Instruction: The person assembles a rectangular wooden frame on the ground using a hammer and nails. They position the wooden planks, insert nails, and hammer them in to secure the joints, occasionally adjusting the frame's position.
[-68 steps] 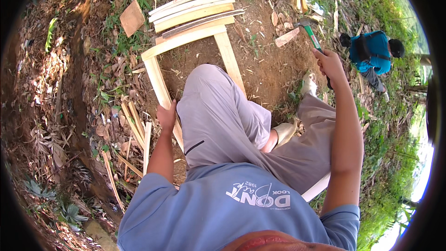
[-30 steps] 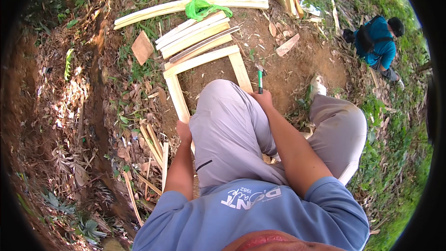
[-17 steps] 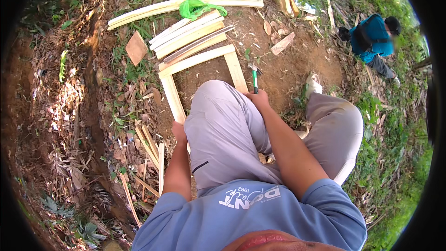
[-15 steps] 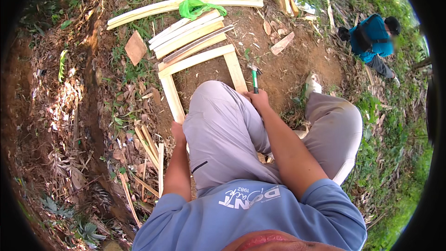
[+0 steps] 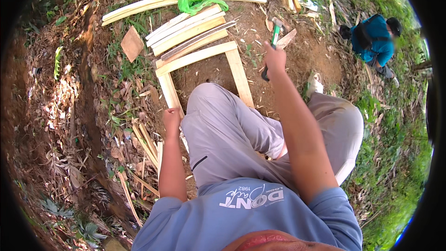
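My right hand (image 5: 275, 59) is closed around the handle of a hammer (image 5: 277, 32). The handle is green and black, and the metal head points away from me, over bare soil. On the ground ahead lies a pale wooden frame (image 5: 200, 59), partly hidden behind my raised knee. My left hand (image 5: 172, 118) is closed beside the frame's left rail, near my knee. Whatever its fingers hold, if anything, is hidden.
Past the frame lie several loose planks (image 5: 190, 30), a green plastic bag (image 5: 193, 3) and long boards (image 5: 144, 9). A flat brown piece (image 5: 132, 44) lies left, thin wood strips (image 5: 146, 144) nearer me. Another person (image 5: 374, 39) bends at the far right.
My right hand has lifted off the frame's right side and moved forward and right, with the hammer in it. My left hand has shifted slightly up and left.
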Demonstrator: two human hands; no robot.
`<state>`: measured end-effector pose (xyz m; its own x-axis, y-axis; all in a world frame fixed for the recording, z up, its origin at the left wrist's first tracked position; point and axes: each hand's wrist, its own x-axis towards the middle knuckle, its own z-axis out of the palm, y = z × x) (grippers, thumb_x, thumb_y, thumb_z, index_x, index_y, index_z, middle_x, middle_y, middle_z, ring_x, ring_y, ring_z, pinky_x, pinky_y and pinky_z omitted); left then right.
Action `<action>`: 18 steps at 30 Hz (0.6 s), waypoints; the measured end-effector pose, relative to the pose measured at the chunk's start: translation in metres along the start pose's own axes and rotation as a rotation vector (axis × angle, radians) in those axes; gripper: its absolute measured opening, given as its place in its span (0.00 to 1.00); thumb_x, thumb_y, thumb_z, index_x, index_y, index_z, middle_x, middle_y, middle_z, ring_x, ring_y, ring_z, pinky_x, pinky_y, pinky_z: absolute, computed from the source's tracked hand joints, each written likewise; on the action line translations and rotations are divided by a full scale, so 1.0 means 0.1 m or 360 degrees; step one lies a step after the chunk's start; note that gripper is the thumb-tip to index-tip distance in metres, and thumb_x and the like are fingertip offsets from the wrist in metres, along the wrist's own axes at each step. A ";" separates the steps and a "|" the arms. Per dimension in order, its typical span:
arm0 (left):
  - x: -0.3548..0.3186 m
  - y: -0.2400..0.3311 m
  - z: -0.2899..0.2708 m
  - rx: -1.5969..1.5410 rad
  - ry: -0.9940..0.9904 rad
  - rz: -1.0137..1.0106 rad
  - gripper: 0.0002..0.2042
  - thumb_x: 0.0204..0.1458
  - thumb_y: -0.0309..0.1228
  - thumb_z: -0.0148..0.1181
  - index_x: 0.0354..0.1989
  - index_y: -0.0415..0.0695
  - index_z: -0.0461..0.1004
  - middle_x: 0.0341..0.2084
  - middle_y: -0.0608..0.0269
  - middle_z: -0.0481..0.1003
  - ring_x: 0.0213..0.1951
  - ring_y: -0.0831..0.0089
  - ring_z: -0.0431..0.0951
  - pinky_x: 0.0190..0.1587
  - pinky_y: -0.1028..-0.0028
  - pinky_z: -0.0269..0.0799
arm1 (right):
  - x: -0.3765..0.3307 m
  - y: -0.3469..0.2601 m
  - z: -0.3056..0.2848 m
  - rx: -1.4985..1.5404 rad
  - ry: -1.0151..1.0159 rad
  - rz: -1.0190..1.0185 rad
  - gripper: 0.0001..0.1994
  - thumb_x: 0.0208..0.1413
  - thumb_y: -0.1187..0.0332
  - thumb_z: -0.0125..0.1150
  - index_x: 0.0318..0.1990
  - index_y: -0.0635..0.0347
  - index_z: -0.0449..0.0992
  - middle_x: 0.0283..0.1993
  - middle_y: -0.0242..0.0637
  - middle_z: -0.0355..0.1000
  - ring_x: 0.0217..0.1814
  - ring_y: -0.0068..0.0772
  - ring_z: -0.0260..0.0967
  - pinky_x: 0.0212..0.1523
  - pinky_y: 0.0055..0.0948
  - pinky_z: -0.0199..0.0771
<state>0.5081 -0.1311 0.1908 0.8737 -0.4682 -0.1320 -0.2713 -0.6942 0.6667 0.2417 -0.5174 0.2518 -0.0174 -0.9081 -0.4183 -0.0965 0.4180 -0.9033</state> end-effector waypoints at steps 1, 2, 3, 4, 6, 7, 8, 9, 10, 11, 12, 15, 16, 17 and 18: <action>0.11 0.23 -0.12 -0.0681 -0.0016 -0.0309 0.14 0.69 0.40 0.60 0.43 0.42 0.68 0.36 0.59 0.71 0.39 0.65 0.81 0.37 0.67 0.86 | -0.01 -0.38 -0.04 -0.0003 -0.0069 -0.0009 0.17 0.65 0.59 0.72 0.30 0.60 0.75 0.20 0.27 0.63 0.19 0.23 0.62 0.21 0.30 0.61; 0.22 0.47 -0.20 -0.1369 -0.0034 -0.0608 0.15 0.71 0.42 0.58 0.41 0.41 0.68 0.35 0.59 0.71 0.38 0.67 0.81 0.34 0.66 0.87 | 0.06 -0.72 -0.15 -0.0160 -0.0141 -0.0052 0.17 0.66 0.59 0.72 0.30 0.59 0.75 0.20 0.26 0.62 0.19 0.22 0.59 0.21 0.29 0.60; 0.34 0.69 -0.24 -0.1023 0.0055 -0.0360 0.19 0.72 0.45 0.56 0.42 0.38 0.68 0.32 0.59 0.69 0.33 0.68 0.83 0.28 0.63 0.87 | 0.15 -1.06 -0.31 -0.0315 -0.0214 -0.0107 0.17 0.66 0.60 0.71 0.30 0.58 0.74 0.21 0.25 0.62 0.18 0.21 0.57 0.21 0.28 0.60; 0.39 1.03 -0.27 -0.0808 0.0047 -0.0263 0.22 0.73 0.47 0.55 0.39 0.36 0.71 0.28 0.53 0.75 0.27 0.67 0.83 0.26 0.67 0.84 | 0.21 -1.34 -0.54 -0.0363 -0.0299 -0.0153 0.17 0.67 0.60 0.70 0.30 0.57 0.73 0.21 0.24 0.61 0.18 0.20 0.55 0.21 0.28 0.59; 0.64 1.25 -0.32 -0.0054 -0.0247 -0.0201 0.25 0.73 0.50 0.53 0.34 0.36 0.72 0.24 0.49 0.77 0.25 0.65 0.83 0.27 0.65 0.82 | 0.22 -1.85 -0.88 -0.0460 -0.0492 -0.0239 0.17 0.68 0.59 0.68 0.30 0.56 0.72 0.21 0.23 0.60 0.18 0.19 0.54 0.21 0.26 0.59; 0.77 1.31 -0.31 0.0324 -0.0388 -0.0167 0.27 0.73 0.51 0.52 0.31 0.36 0.73 0.22 0.47 0.77 0.23 0.64 0.83 0.27 0.64 0.80 | 0.17 -2.00 -1.00 -0.0516 -0.0588 -0.0271 0.17 0.69 0.58 0.67 0.30 0.56 0.71 0.21 0.23 0.59 0.18 0.18 0.54 0.21 0.26 0.58; 0.83 1.42 -0.18 0.0258 -0.0389 -0.0104 0.31 0.72 0.54 0.51 0.26 0.36 0.73 0.21 0.44 0.78 0.25 0.61 0.83 0.29 0.61 0.78 | 0.07 -2.11 -1.13 -0.0512 -0.0591 -0.0233 0.17 0.69 0.58 0.67 0.30 0.55 0.71 0.22 0.23 0.60 0.18 0.18 0.54 0.21 0.26 0.57; 0.87 1.45 -0.07 0.0210 -0.0367 -0.0072 0.35 0.72 0.57 0.49 0.22 0.36 0.72 0.19 0.41 0.78 0.26 0.57 0.83 0.31 0.57 0.77 | 0.00 -2.11 -1.16 -0.0505 -0.0635 -0.0182 0.17 0.69 0.57 0.67 0.31 0.55 0.71 0.23 0.23 0.60 0.18 0.18 0.54 0.20 0.25 0.57; 1.01 1.35 0.11 0.0289 -0.0111 0.0236 0.38 0.71 0.60 0.48 0.19 0.35 0.71 0.19 0.42 0.76 0.27 0.51 0.81 0.37 0.51 0.74 | -0.09 -2.13 -1.16 -0.0497 -0.0676 -0.0144 0.17 0.70 0.57 0.66 0.31 0.54 0.71 0.23 0.23 0.61 0.18 0.17 0.54 0.20 0.25 0.56; 1.01 1.60 0.26 0.0222 -0.0175 0.0178 0.38 0.70 0.61 0.48 0.18 0.35 0.71 0.19 0.42 0.75 0.27 0.48 0.80 0.37 0.51 0.74 | -0.14 -2.04 -1.23 -0.0393 -0.0644 -0.0085 0.16 0.70 0.57 0.66 0.32 0.54 0.71 0.24 0.22 0.61 0.18 0.17 0.54 0.20 0.24 0.55; 0.95 1.97 0.40 0.0157 -0.0253 0.0134 0.39 0.70 0.61 0.48 0.18 0.34 0.71 0.19 0.42 0.75 0.27 0.46 0.79 0.38 0.51 0.73 | -0.19 -1.92 -1.31 -0.0281 -0.0592 -0.0027 0.16 0.70 0.58 0.66 0.32 0.54 0.71 0.25 0.22 0.61 0.18 0.16 0.54 0.20 0.24 0.55; 0.89 2.46 0.80 -0.0141 -0.0303 0.0278 0.29 0.71 0.54 0.48 0.37 0.33 0.73 0.31 0.38 0.76 0.35 0.46 0.76 0.47 0.53 0.73 | -0.22 -1.73 -1.33 -0.0247 -0.0490 0.0087 0.14 0.69 0.60 0.67 0.34 0.53 0.70 0.27 0.22 0.62 0.18 0.14 0.54 0.20 0.22 0.54; 1.01 2.34 1.04 -0.0263 -0.0290 0.0481 0.25 0.71 0.49 0.47 0.43 0.34 0.72 0.33 0.40 0.76 0.37 0.47 0.76 0.48 0.54 0.73 | -0.24 -1.76 -1.30 -0.0095 -0.0535 0.0143 0.15 0.68 0.60 0.68 0.33 0.54 0.70 0.27 0.23 0.62 0.19 0.15 0.54 0.20 0.23 0.55; 1.06 2.34 1.20 -0.0419 -0.0322 0.0521 0.21 0.71 0.44 0.46 0.47 0.34 0.71 0.35 0.42 0.76 0.38 0.49 0.76 0.49 0.56 0.73 | -0.23 -1.80 -1.28 0.0055 -0.0579 0.0181 0.16 0.67 0.61 0.70 0.33 0.54 0.69 0.27 0.23 0.62 0.19 0.15 0.54 0.20 0.24 0.55; 1.08 2.42 1.30 -0.0566 -0.0364 0.0566 0.18 0.71 0.39 0.45 0.52 0.34 0.70 0.36 0.45 0.76 0.39 0.51 0.76 0.50 0.58 0.73 | -0.20 -1.76 -1.30 0.0029 -0.0597 0.0130 0.16 0.67 0.60 0.70 0.33 0.54 0.69 0.27 0.23 0.62 0.19 0.15 0.54 0.20 0.24 0.54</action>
<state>0.4840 -0.4206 0.2424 0.6325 -0.7744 0.0170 -0.3460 -0.2629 0.9006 0.1293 -0.5757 0.4320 0.3414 -0.8010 -0.4917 -0.0918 0.4923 -0.8656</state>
